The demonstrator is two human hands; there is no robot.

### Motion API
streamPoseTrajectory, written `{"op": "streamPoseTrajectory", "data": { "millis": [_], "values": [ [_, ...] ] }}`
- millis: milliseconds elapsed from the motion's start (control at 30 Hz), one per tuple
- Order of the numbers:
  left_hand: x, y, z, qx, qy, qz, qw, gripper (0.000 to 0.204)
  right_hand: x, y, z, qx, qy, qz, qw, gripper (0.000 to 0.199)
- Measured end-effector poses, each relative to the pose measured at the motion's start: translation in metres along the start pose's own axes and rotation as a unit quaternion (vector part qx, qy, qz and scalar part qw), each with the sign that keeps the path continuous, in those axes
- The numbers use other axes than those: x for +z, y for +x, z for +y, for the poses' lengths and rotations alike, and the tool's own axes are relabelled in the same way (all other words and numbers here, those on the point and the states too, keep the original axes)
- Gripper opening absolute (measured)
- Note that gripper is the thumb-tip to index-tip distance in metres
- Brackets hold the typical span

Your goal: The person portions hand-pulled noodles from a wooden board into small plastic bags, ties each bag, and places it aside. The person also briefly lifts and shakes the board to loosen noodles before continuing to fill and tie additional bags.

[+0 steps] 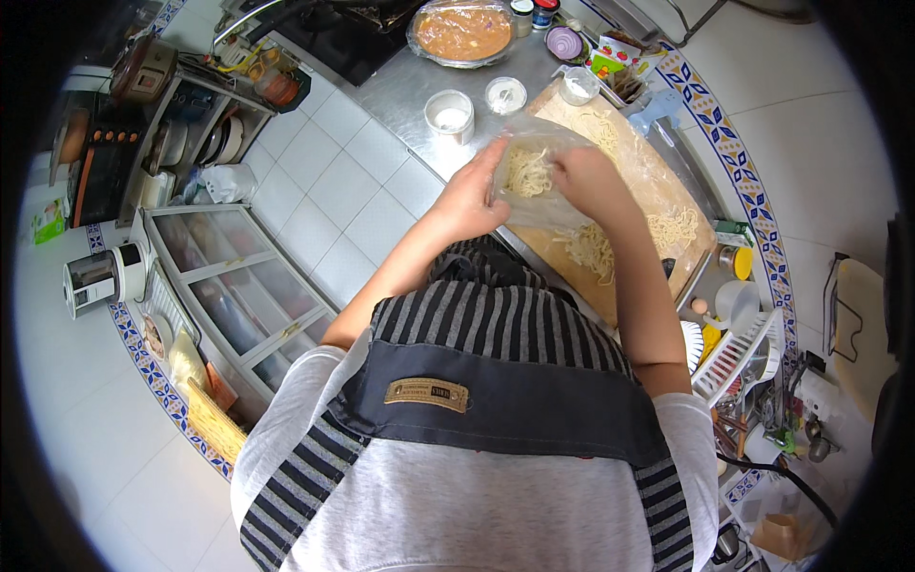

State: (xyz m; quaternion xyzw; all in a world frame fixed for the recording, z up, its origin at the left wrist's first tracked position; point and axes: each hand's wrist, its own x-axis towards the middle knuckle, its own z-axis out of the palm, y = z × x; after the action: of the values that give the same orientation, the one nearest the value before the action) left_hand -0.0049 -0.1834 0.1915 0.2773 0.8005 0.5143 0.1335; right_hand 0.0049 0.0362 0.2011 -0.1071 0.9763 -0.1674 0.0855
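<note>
Clear plastic bag of noodles is held over the wooden board: the left hand grips its edge, the right hand pinches its mouth. Keeping the mouth wide would likely avoid spills. Two white cups stand beyond; two noodle piles remain.

you have one view only, from the left fisheye camera on your head, so no second view shares any of the scene. it looks steeply down over your chest and striped apron to the steel counter, which runs off toward the upper right. your forearms enter from below and meet near the middle, close to the lens. straight edges bow toward the dark round rim, the floor tiles on your left included. far corners look small and blurred.
</note>
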Motion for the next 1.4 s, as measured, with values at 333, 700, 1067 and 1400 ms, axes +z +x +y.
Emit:
{"op": "streamPoseTrajectory", "data": {
  "millis": [333, 700, 1067, 1400],
  "values": [
    [0.007, -0.008, 0.001, -0.029, 0.02, -0.046, 0.998, 0.08, 0.123, 0.022, 0.025, 0.07, 0.03, 0.113, 0.991, 0.022],
    [0.005, -0.004, 0.0, 0.043, 0.054, 0.003, 0.998, 0.08, -0.093, -0.037, -0.035, 0.034, 0.262, 0.334, 0.905, 0.02],
    [0.018, 0.019, -0.002, 0.022, 0.079, -0.02, 0.996, 0.085, -0.255, -0.1, -0.043, -0.087, 0.372, 0.614, 0.691, 0.015],
    [-0.003, 0.013, -0.009, 0.089, -0.074, -0.005, 0.993, 0.083, -0.18, -0.142, 0.056, 0.133, 0.295, 0.277, 0.905, 0.017]
  ]
}}
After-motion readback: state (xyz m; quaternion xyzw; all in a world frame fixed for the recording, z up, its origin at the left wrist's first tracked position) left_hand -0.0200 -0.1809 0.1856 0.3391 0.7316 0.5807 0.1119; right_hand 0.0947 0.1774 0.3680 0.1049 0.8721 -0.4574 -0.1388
